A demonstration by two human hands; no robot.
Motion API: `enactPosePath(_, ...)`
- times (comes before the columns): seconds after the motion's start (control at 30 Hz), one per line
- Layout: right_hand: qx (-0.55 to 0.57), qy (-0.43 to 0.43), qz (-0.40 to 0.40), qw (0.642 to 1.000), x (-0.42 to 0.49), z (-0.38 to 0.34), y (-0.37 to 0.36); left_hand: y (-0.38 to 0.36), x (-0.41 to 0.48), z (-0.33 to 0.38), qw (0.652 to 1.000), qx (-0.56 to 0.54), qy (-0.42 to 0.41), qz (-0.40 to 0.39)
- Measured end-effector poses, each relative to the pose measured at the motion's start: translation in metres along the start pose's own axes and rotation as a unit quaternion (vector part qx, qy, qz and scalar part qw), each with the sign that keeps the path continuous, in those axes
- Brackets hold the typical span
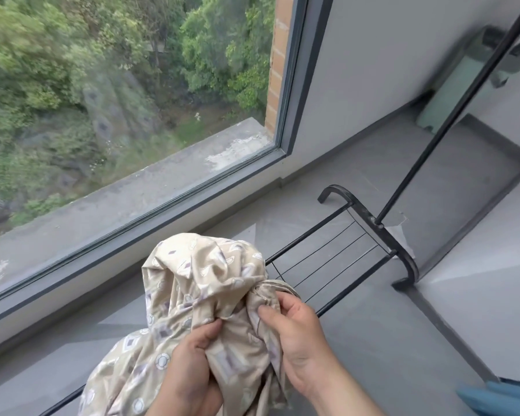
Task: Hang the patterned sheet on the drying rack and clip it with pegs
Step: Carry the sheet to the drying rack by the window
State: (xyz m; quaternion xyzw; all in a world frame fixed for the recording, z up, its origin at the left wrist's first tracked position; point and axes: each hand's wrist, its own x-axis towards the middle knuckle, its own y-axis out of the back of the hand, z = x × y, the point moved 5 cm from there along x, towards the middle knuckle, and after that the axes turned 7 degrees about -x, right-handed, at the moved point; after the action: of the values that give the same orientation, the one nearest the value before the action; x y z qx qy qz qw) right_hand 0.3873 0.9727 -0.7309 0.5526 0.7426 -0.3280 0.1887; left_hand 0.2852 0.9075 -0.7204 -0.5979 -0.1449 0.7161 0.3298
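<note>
Beige patterned sheet, gripped by left hand and right hand, half hides the drying rack.

Window: large pane with a grey frame, filling 9 to 12 o'clock.
Trees: green, seen through the glass, far below.
Ledge: weathered concrete, outside along the sill.
Brick pier: orange, at 12 o'clock.
Floor: grey, smooth.
Pale green object: blurred, 1 o'clock.
Blue item: 4 o'clock corner, cropped.

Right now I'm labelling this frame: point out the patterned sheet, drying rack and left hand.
patterned sheet (198, 274), head view, bunched top
drying rack (362, 213), head view, end bar
left hand (189, 367), head view, back of hand
</note>
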Motion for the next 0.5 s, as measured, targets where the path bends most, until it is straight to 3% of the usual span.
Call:
enactPosePath(0.07, 0.082, -0.031, -0.024, 0.996, -0.006, -0.006, 0.001, -0.02, -0.005, 0.004, 1.0, -0.01, 0.004, -0.02)
enactPosePath(0.13, 0.164, -0.054, -0.05, 0.984, -0.014, -0.016, 0.002, -0.044, -0.015, 0.011, 0.995, -0.027, 0.002, -0.091)
enactPosePath(0.2, 0.221, -0.048, -0.054, 0.973, -0.029, -0.037, 0.006, -0.033, -0.019, 0.023, 0.996, -0.021, -0.005, -0.087)
enactPosePath(0.27, 0.284, -0.042, -0.064, 0.956, -0.049, -0.064, 0.013, -0.033, -0.034, 0.039, 0.976, -0.003, -0.068, -0.206)
enactPosePath(0.3, 0.308, -0.038, -0.069, 0.948, -0.061, -0.08, 0.018, -0.024, -0.044, 0.052, 0.973, 0.021, -0.134, -0.185)
enactPosePath(0.37, 0.314, -0.036, -0.096, 0.944, -0.087, -0.116, 0.027, -0.006, -0.05, 0.065, 0.982, 0.003, -0.145, -0.118)
enactPosePath(0.4, 0.307, -0.034, -0.124, 0.943, -0.1, -0.133, 0.03, 0.007, -0.055, 0.066, 0.985, 0.036, -0.165, -0.024)
enactPosePath(0.47, 0.29, -0.03, -0.199, 0.936, -0.127, -0.169, 0.025, 0.026, -0.059, 0.066, 0.983, 0.117, -0.101, 0.097)
enactPosePath(0.5, 0.286, -0.02, -0.214, 0.934, -0.136, -0.181, 0.024, 0.031, -0.072, 0.067, 0.956, 0.217, -0.117, 0.16)
